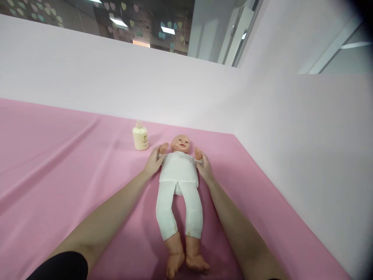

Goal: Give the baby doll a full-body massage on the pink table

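A baby doll (179, 171) lies on its back on a pink bench (58, 163), head toward the far edge and bare feet toward the near edge. It wears a white top and white leggings, and its face looks up. It lies right of the middle of the bench, nearer the right edge than the left.

The person's two bare arms reach in from the near edge, one on each side of the doll. The left hand (153, 161) is wrapped around the doll's arm on the left side of the view, at the wrist, so that the doll's small hand sticks out above the person's fingers. The right hand (204, 167) grips the doll's other arm in the same way, just beside the white top. Both hands are closed on the doll's arms and hold them out from the body.

A small cream pump bottle (140, 137) stands upright just left of the doll's head, near the far edge of the bench and apart from the left hand.

A pale pink wall (116, 85) rises behind the far edge and along the right edge. A window (122, 23) with paper hearts sits above it.
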{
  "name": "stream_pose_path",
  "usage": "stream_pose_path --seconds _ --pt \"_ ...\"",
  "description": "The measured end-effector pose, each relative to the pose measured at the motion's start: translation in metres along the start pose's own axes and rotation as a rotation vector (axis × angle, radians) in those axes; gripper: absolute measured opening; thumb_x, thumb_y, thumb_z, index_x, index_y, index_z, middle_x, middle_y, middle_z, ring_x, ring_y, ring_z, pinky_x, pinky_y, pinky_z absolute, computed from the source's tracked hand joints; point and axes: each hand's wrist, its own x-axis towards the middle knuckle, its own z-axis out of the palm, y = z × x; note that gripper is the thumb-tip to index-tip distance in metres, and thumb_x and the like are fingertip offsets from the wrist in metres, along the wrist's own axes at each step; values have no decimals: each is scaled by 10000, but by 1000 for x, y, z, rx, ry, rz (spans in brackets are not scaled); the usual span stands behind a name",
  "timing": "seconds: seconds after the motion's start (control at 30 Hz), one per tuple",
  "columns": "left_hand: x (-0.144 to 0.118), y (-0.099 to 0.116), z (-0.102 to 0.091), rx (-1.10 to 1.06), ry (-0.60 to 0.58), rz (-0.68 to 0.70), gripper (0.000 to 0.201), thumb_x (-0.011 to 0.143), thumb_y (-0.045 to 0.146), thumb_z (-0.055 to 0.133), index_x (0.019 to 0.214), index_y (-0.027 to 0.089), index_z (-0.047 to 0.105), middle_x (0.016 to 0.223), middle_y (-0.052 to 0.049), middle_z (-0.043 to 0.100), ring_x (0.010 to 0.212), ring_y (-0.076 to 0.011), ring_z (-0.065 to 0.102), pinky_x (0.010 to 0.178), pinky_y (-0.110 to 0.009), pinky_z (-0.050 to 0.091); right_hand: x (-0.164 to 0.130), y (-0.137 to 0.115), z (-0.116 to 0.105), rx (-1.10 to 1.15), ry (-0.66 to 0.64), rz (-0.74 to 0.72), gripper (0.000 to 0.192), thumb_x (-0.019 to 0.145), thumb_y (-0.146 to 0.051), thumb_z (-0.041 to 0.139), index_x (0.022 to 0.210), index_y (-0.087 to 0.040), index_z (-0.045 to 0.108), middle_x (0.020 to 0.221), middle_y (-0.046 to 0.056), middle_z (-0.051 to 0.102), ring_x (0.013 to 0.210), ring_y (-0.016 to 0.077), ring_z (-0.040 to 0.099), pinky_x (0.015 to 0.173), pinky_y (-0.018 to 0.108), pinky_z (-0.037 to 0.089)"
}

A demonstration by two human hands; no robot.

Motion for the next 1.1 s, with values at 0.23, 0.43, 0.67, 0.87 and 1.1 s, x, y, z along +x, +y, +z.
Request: stream_pose_path --seconds 0.23,0.43,0.67,0.87,1.1 --pt "-2 1 3 155 -102 111 399 825 321 536 1208 218 486 1184 -90 550 1125 -250 491 1007 -438 362 -1 4 3 -71 -3 -11 503 764 -216 512 1266 -213 475 1233 78 556 1143 220 509 1011 421 382" --pt "12 -28 -9 -253 358 -281 329 832 348 527 1121 230 423 1148 -91 562 1110 -210 535 968 -390 434 6 17 -10 169 447 216 679 762 -341 567 1354 -193 270 1395 137 382 1205 229 479 1010 435 400" --pt "20 -41 -18 -311 574 -449 335 859 408 464 1141 245 386 1261 -95 511 1212 -204 486 999 -370 418 10 38 -23 216 659 432 626 800 -352 465 1352 -183 223 1401 160 340 1288 230 396 1051 450 376" --pt "9 -19 -12 -182 341 -142 366 871 405 474 1184 235 394 1226 -84 531 1172 -185 500 1022 -350 392 4 5 -9 101 450 134 579 839 -365 440 1364 -193 270 1337 136 437 1200 213 486 1030 433 382" --pt "-3 7 3 217 -234 190 407 836 357 522 1210 198 487 1168 -105 567 1115 -264 506 1005 -442 362 -6 -18 6 -164 -144 -135 487 799 -309 545 1282 -273 489 1247 48 568 1171 237 501 1046 434 352"
